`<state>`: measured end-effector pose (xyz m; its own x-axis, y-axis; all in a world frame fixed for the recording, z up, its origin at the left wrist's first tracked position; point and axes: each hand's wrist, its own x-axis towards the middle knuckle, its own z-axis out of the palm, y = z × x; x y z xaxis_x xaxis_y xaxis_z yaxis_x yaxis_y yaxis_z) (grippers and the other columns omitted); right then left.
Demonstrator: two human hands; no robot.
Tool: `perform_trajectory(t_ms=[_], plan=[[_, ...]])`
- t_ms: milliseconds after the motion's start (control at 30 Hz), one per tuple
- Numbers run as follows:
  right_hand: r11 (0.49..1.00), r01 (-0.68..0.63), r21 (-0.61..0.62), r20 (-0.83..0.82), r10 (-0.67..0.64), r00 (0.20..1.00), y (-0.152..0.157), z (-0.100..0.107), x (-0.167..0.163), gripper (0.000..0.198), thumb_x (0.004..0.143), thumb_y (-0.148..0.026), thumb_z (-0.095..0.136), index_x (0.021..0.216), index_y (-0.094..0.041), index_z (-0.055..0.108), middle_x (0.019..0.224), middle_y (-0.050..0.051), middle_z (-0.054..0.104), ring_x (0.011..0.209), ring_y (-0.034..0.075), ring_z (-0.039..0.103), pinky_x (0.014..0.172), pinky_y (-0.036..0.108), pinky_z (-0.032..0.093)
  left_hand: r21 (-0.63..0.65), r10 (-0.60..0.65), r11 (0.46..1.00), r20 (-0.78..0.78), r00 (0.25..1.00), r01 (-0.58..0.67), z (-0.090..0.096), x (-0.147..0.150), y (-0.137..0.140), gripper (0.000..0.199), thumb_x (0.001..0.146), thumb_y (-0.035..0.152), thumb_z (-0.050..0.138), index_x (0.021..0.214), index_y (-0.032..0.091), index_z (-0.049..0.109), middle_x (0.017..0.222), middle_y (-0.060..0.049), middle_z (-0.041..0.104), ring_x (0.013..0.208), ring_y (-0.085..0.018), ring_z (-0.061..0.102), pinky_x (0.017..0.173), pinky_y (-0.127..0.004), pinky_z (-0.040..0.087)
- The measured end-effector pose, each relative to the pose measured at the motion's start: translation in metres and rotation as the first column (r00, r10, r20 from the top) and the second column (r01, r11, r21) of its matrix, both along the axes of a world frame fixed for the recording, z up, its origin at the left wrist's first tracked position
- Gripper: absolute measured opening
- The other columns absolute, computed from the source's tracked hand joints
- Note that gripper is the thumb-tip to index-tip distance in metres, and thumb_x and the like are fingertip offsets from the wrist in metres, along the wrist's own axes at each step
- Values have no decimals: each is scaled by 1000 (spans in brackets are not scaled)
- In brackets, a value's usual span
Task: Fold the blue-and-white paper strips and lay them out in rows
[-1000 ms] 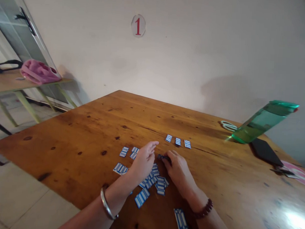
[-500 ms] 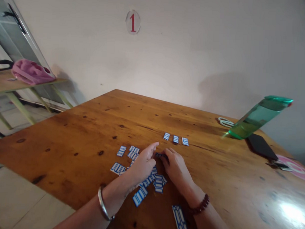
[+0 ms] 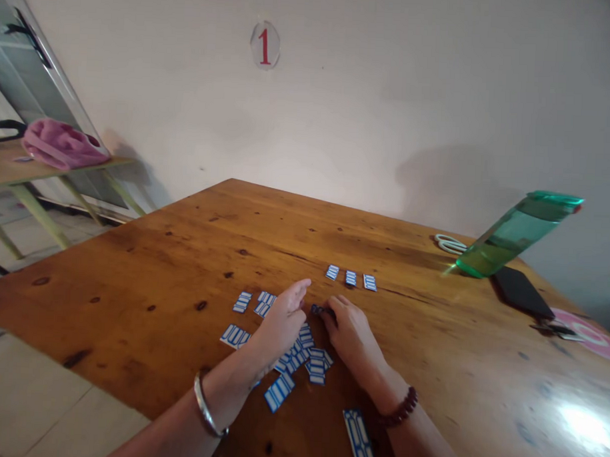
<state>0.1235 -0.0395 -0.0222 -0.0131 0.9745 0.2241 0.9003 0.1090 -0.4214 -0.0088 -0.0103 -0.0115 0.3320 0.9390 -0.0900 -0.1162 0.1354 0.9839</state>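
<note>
Many small blue-and-white label stickers (image 3: 301, 352) lie scattered on a wooden table (image 3: 194, 251). My left hand (image 3: 282, 321) hovers over the pile with its fingers stretched forward and nothing in it. My right hand (image 3: 349, 330) rests beside it, fingertips pinching a small dark sticker (image 3: 318, 310) against the table. Three stickers (image 3: 350, 278) lie in a row just beyond the hands. A longer sticker strip (image 3: 360, 438) lies by my right forearm.
A tilted-looking green water bottle (image 3: 517, 232) stands at the far right, with white scissors (image 3: 449, 243) beside it, a black phone (image 3: 523, 293) and a pink disc (image 3: 589, 332). A second table (image 3: 47, 163) with a pink bag (image 3: 58, 143) stands at left.
The view shifted slightly up and right between the first two frames. My left hand's fingers drew back a little from the dark sticker; my right hand stays put.
</note>
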Motion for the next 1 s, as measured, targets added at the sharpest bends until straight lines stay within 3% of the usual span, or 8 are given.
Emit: perform_trajectory(t_ms=[100,167,300,367,433,600,800,1000], plan=[[1000,3,26,-119,0,993,1,-2,1,15,79,-12,46,70,-17,56,72,4,58,66,16,52,60,25,34,35,74,997,-5,997,-74,3,-2,2,55,58,-2,41,109,13,55,129,-11,50,121,-19,44,105,-35,28],[1000,10,13,-328,-5,945,2,-2,2,13,78,-16,48,69,-17,57,67,2,57,62,15,50,57,25,34,84,127,989,-19,992,-125,7,-4,3,39,64,3,46,99,15,59,117,-10,59,111,-19,52,98,-33,36],[993,-50,-105,-754,-47,655,2,2,3,18,74,-31,54,62,-17,55,50,-5,47,47,10,40,47,22,29,107,146,984,-42,988,-141,14,-6,2,16,74,20,50,84,15,62,89,-6,66,83,-16,60,71,-26,47],[984,-96,-148,-837,-73,542,1,7,3,20,69,-34,58,59,-16,53,46,-6,44,44,8,37,46,21,26,80,98,992,-74,992,-92,15,-6,1,18,76,27,49,79,15,62,77,-4,64,70,-14,59,58,-23,45],[975,-124,-185,-865,-101,492,0,11,2,21,65,-34,60,59,-16,53,44,-7,44,43,7,35,45,21,25,63,45,997,-116,992,-37,15,-5,0,22,76,32,48,73,15,62,66,-1,61,59,-13,55,51,-22,42],[971,-108,-212,-843,-125,524,0,16,-1,21,61,-35,60,57,-15,53,44,-6,44,43,7,35,43,21,24,107,-31,993,-199,980,53,11,-3,1,19,70,32,55,65,15,59,54,3,53,49,-10,48,46,-20,37],[977,-106,-186,-791,-85,606,0,14,0,23,63,-37,58,55,-16,52,45,-6,43,44,7,34,43,22,25,248,17,967,-293,956,59,8,-3,2,9,68,24,56,64,16,60,52,5,52,46,-9,43,45,-20,34],[978,-113,-176,-767,-64,639,-1,15,0,22,64,-36,57,55,-16,53,47,-5,45,46,8,37,44,22,27,235,12,969,-352,936,76,10,-5,2,15,70,25,53,62,15,61,46,5,49,42,-9,42,43,-20,32]])
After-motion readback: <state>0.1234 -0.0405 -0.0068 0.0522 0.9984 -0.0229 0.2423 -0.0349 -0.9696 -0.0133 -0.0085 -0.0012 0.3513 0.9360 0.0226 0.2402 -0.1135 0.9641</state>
